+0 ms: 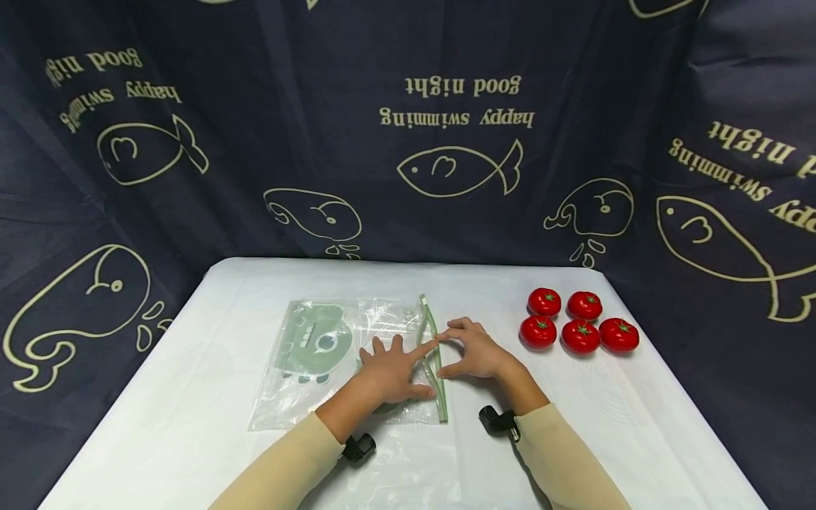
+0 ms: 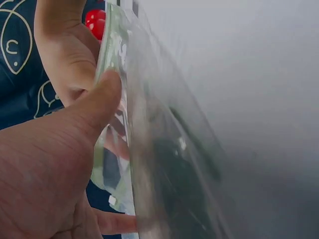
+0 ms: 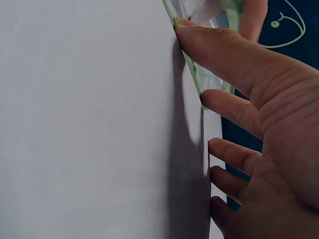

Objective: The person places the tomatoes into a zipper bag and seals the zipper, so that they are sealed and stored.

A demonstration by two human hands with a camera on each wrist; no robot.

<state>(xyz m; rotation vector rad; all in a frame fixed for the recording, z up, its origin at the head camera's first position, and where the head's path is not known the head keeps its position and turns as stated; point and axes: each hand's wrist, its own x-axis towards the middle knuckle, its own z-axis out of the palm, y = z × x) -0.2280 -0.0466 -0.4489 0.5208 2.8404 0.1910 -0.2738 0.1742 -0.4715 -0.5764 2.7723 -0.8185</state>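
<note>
A clear zip bag (image 1: 268, 404) with a green cartoon creature printed on it lies flat on the table, its green-edged mouth (image 1: 442, 404) facing right. The mouth bows apart in the middle. Across the bag my left hand (image 1: 385, 372) lies with spread fingers, index fingertip and thumb reaching the green edge. From the other side my right hand (image 1: 478, 354) touches that same edge, thumb and index finger held apart along it. In the left wrist view, the left thumb (image 2: 107, 94) presses against the green strip. The right thumb (image 3: 214, 42) meets the strip in the right wrist view.
Several red tomatoes (image 1: 580, 337) with green tops sit in two rows at the right of the white-covered table (image 1: 191, 425). Behind it hangs a dark curtain (image 1: 446, 234) printed with fish and whales. Each wrist bears a black camera mount (image 1: 497, 420).
</note>
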